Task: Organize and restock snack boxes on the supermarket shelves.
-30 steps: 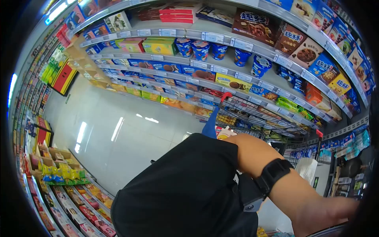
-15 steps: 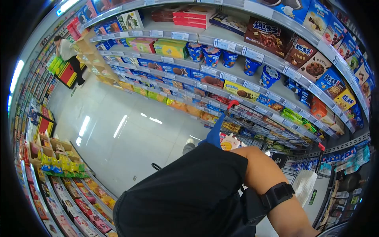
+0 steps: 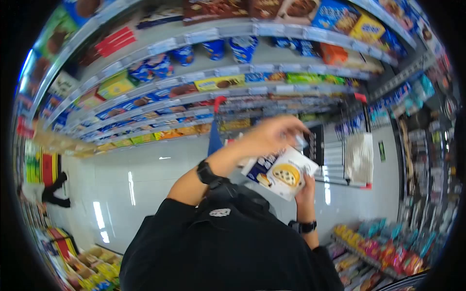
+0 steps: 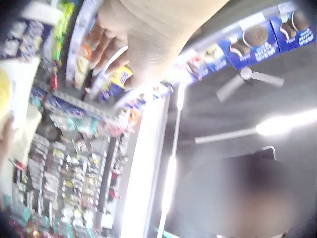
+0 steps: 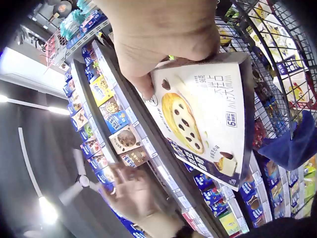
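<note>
My right hand point(image 3: 305, 191) grips a white and dark blue snack box point(image 3: 286, 174) by its edge, thumb on its face. In the right wrist view the box point(image 5: 198, 119) shows a yellow oval pastry with dark chips. My left hand point(image 3: 279, 136) is raised just above the far side of the box in the head view, blurred. Its fingers point(image 4: 101, 47) are loosely bent with nothing visible between them. From the right wrist, the left hand point(image 5: 131, 193) appears spread, apart from the box.
A wire shopping cart point(image 3: 335, 160) stands in front of me, with a blue cloth point(image 3: 214, 138) by its red handle end and a white bag point(image 3: 359, 157) at the right. Shelves of cookie boxes point(image 3: 221, 83) run behind it. A person point(image 3: 53, 191) stands far left in the aisle.
The head view has swung right. Earlier one bare forearm reached toward the lower right; now both hands are in front of me, with the box in the right hand.
</note>
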The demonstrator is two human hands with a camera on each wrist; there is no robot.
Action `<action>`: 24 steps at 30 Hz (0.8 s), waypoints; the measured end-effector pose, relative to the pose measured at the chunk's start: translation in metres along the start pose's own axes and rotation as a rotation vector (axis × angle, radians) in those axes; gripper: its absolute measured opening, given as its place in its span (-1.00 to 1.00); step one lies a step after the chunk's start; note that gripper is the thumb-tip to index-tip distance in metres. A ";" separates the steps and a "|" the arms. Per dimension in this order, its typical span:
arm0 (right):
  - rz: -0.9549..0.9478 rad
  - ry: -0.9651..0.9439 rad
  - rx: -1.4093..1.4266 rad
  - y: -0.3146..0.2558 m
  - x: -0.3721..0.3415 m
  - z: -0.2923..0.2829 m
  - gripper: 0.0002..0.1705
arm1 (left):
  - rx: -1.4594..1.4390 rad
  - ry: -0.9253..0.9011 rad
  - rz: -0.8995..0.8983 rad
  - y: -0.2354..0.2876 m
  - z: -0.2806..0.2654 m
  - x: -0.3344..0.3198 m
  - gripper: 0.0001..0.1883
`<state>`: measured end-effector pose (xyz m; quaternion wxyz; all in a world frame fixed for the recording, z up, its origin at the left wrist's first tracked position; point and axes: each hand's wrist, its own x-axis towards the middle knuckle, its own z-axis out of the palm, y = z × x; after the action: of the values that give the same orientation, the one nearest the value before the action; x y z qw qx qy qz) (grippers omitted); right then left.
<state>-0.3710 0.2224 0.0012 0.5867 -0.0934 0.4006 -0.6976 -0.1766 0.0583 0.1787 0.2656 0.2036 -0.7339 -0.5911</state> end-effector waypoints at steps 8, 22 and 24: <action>0.203 0.018 0.034 0.020 0.073 0.034 -0.63 | -0.270 0.368 -0.687 -0.181 -0.033 -0.055 -0.54; 0.356 0.282 -1.505 0.189 0.224 -0.028 -0.03 | -1.160 0.515 -1.118 -0.420 -0.020 -0.076 -0.41; 0.341 0.294 -1.510 0.206 0.225 -0.026 -0.06 | -1.160 0.545 -1.265 -0.450 -0.018 -0.087 -0.39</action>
<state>-0.2999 0.0352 -0.2297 0.4042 -0.3106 0.8484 -0.1423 -0.1041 -0.0006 -0.2706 0.1166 0.5365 0.0175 -0.8356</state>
